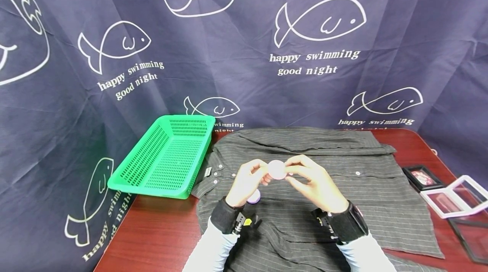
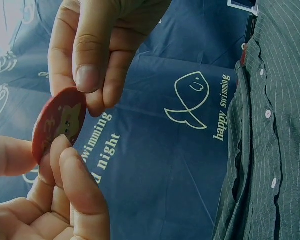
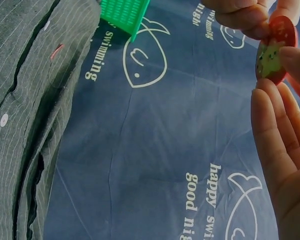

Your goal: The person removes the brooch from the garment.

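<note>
Both hands hold up a small round disc [image 1: 277,170] over a dark pinstriped shirt [image 1: 331,191]. In the wrist views the disc [image 2: 60,122] has a red face with a pale cartoon figure; from the head it looks whitish pink. My left hand [image 1: 248,182] pinches its left edge between thumb and fingers. On the opposite edge, my right hand [image 1: 318,183] pinches it too, thumb against the printed side in the right wrist view. A second round disc [image 1: 254,196], white with a purple rim, lies on the shirt beside my left hand, partly hidden by it.
A green plastic basket [image 1: 183,183] stands at the table's left. At the right lie a black picture frame [image 1: 423,177], a white folding frame [image 1: 444,191] and a dark-edged frame [image 1: 470,238]. Small yellow thing [image 1: 248,222] by the left wrist. Printed curtain [image 1: 244,64] behind the table.
</note>
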Motion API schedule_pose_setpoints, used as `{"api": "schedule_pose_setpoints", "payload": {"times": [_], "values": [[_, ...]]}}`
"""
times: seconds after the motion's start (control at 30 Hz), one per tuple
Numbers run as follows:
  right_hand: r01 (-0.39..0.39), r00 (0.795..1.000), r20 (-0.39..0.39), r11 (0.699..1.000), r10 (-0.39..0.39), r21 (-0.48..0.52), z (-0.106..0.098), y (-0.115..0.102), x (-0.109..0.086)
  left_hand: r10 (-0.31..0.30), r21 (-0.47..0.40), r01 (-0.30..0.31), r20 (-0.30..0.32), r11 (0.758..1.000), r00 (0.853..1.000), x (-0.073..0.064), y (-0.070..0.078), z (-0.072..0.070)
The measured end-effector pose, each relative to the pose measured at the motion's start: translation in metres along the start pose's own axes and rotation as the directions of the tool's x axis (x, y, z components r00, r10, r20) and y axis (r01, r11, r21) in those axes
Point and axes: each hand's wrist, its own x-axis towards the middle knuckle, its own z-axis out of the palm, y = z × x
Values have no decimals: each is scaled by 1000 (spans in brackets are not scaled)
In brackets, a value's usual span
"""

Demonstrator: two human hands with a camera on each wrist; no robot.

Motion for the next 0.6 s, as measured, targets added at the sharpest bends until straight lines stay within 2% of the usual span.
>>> {"api": "schedule_pose_setpoints", "payload": {"times": [0.17,0.37,0.47,0.6], "values": [[-38,999,0,999,38,11,-4,0,0,-1,2,1,-21,1000,1000,0,0,0],[-121,990,-67,989,127,85,-9,0,1,25,13,-24,-28,1000,999,0,0,0],[-192,974,-92,970,207,147,-11,-2,3,32,14,-31,-29,999,999,0,0,1],[-301,940,-89,924,329,235,-12,-5,3,36,12,-36,-28,999,999,0,2,1]]}}
